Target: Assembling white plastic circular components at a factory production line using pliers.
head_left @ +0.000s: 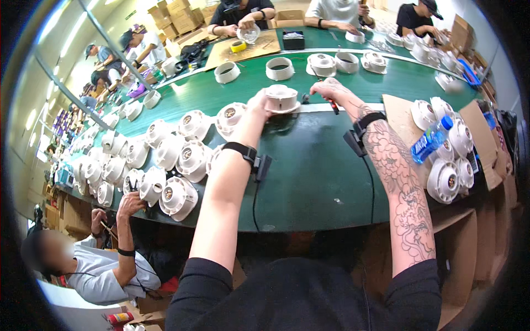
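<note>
My left hand (261, 103) is closed on the side of a white round plastic housing (282, 98), which sits upright at the pale strip along the belt. To its right, my right hand (331, 90) grips a hand tool with a red and black handle (334, 106); its exact kind is too small to tell. A small dark piece (305, 98) shows between the housing and my right hand. Beyond my hands, white rings (280, 69) and more housings (321, 64) stand on the green conveyor belt (251, 87).
Many white housings (178, 198) crowd the left of the green table (309, 187). At the right, more housings (443, 181) lie on cardboard beside a blue-capped bottle (432, 140). A co-worker's hand (131, 204) works at the near left edge. Other people sit across the belt.
</note>
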The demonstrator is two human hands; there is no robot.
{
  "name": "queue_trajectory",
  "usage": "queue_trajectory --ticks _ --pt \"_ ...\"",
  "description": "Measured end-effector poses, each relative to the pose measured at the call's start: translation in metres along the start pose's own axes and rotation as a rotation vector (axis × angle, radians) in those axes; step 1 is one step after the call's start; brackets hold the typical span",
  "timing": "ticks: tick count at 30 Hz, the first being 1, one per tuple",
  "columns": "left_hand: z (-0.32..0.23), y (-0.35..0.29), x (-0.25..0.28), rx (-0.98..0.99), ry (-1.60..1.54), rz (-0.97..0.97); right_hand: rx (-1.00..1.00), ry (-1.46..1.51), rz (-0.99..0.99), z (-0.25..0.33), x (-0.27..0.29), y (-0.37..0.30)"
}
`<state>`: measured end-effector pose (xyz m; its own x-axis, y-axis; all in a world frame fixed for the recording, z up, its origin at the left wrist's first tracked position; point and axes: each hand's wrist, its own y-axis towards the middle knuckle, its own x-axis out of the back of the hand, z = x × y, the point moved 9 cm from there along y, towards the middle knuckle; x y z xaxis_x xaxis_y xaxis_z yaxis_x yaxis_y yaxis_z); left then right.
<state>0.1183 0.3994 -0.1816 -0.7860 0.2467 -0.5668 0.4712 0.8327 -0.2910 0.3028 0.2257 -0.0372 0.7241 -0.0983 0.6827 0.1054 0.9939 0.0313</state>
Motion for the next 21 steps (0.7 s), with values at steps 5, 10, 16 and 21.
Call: queue_trajectory --ticks 5,10,16,21 --pt "0.089 -0.069 -0.031 0.112 0.138 -0.403 -0.339 0.299 -0.044 -0.111 -0.005 -0.035" --pt "0.099 -0.072 -0.042 0.272 0.303 -0.193 -0.381 0.388 0.037 -0.144 -0.013 -0.070" --pt "0.122 -0.085 -0.062 0.386 0.445 0.050 -0.482 0.447 0.120 -0.139 -0.027 -0.071" --pt "0.189 -0.155 -0.103 0.306 0.429 0.469 -0.401 0.020 -0.025 -0.157 0.008 -0.058"
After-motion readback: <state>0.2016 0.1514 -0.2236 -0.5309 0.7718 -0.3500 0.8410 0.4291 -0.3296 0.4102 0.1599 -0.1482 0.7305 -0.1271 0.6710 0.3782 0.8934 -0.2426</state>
